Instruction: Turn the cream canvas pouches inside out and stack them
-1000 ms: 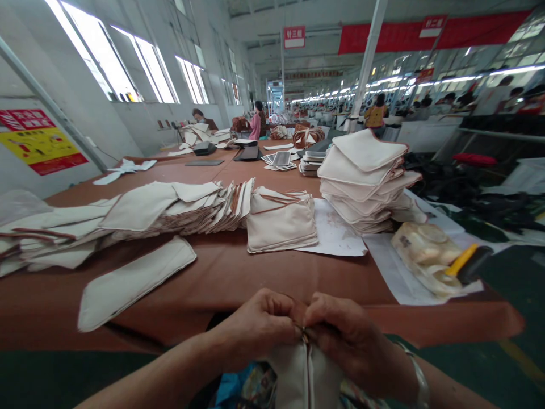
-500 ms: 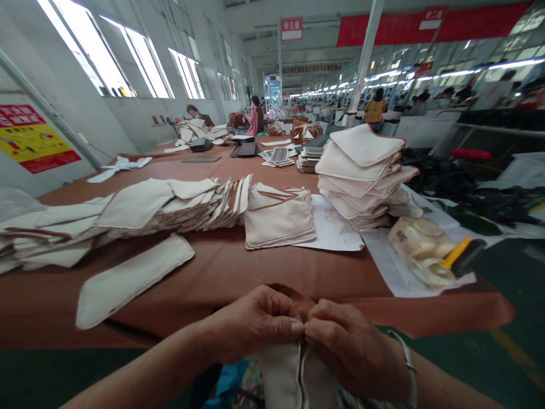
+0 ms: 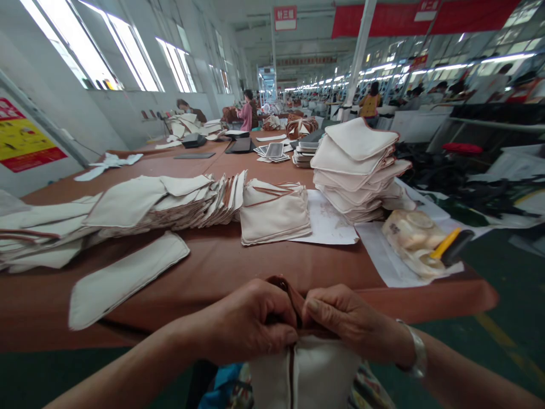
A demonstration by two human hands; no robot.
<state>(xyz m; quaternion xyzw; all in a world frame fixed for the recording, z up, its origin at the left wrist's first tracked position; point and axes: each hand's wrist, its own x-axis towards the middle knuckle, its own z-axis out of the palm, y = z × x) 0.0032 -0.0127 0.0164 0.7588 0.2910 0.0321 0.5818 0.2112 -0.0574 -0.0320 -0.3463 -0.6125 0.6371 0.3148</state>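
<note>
A cream fabric piece with brown edging (image 3: 326, 372) hangs below my hands at the table's front edge, a dark slit running down its middle. My left hand (image 3: 255, 324) is closed on its upper edge, thumb and fingers pinched together. On the other side of the slit, my right hand (image 3: 344, 321) grips the same edge, thumb on top. Between the hands a brown flap (image 3: 292, 292) stands up, partly folded. What my fingertips press is partly hidden.
Across the brown table (image 3: 204, 284) lies a long row of cream pieces (image 3: 128, 201). One single cream piece (image 3: 128, 278) lies at front left. A tall stack (image 3: 355, 170) stands at right, near a plastic tub (image 3: 411, 238) with a yellow-handled tool (image 3: 445, 244). Several people work farther back.
My right hand has shifted its grip slightly outward, and the brown flap between my hands now stands more open. The cream piece below is spread wider. The view has shifted slightly.
</note>
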